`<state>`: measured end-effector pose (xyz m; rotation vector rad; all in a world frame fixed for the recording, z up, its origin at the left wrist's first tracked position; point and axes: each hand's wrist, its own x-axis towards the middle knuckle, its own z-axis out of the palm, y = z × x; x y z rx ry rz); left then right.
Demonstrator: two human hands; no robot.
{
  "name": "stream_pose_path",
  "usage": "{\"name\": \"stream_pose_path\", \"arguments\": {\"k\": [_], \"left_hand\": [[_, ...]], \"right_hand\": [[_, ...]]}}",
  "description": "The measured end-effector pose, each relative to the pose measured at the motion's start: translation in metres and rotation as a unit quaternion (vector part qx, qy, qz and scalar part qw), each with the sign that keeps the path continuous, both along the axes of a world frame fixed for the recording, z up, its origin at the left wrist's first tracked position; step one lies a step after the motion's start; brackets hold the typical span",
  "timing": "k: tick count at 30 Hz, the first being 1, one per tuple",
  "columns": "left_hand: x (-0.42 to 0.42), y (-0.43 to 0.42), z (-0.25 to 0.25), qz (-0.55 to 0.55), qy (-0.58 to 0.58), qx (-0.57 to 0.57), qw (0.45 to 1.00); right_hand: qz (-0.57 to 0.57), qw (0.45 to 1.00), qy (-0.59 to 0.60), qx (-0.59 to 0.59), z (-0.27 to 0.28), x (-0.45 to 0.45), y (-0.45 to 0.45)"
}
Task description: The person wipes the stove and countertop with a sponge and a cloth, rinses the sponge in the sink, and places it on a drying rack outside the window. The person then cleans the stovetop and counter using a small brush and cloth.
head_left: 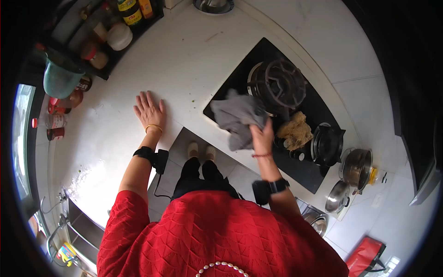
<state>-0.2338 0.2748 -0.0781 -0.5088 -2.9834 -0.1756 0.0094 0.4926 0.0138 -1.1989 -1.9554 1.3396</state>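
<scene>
My left hand (150,110) lies flat on the white countertop (180,60), palm down with the fingers spread. In my right hand (262,136) is a grey cloth (238,117), bunched over the front-left edge of the black gas stove (304,171). The cloth touches the stove beside the left burner (281,85), which carries a dark round pot stand. Just right of my right hand, a yellowish-brown crumpled scrubber or cloth (295,131) rests on the stove, near the knobs. The right burner (326,145) sits beyond it.
Metal pots (357,167) stand right of the stove. A rack of jars and bottles (104,69) is at the upper left, with a green container (61,79) beside it. The sink (85,231) is lower left, and a bowl (213,5) sits at the back.
</scene>
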Motion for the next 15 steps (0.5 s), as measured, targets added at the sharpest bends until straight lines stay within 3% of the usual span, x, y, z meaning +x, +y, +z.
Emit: {"name": "stream_pose_path", "arguments": {"k": [1, 3, 5, 7, 9, 11, 14, 15], "left_hand": [[0.002, 0.000, 0.000, 0.004, -0.004, -0.001, 1.000], [-0.001, 0.002, 0.003, 0.009, -0.005, -0.006, 1.000], [0.000, 0.000, 0.003, 0.008, 0.002, -0.013, 1.000], [0.000, 0.005, 0.003, 0.011, 0.008, -0.011, 1.000], [0.000, 0.003, 0.002, 0.008, 0.010, -0.018, 1.000], [0.000, 0.002, 0.003, 0.006, 0.005, -0.023, 1.000], [-0.004, 0.003, 0.003, 0.002, 0.004, -0.010, 1.000], [-0.002, 0.001, 0.001, 0.004, -0.002, -0.006, 1.000]], "right_hand": [[-0.039, 0.998, -0.048, 0.016, 0.009, 0.020, 0.003], [-0.016, 0.984, -0.139, 0.107, -0.033, 0.064, 0.037], [0.002, 0.953, -0.290, 0.087, -0.026, 0.044, 0.041], [0.018, 0.929, -0.357, 0.098, -0.030, 0.008, 0.043], [0.076, 0.926, -0.322, 0.184, -0.043, -0.034, 0.034], [0.098, 0.936, -0.334, 0.060, -0.008, -0.089, 0.029], [0.115, 0.991, -0.049, 0.044, -0.041, -0.092, 0.035], [0.111, 0.991, -0.031, 0.062, -0.027, -0.084, 0.027]]}}
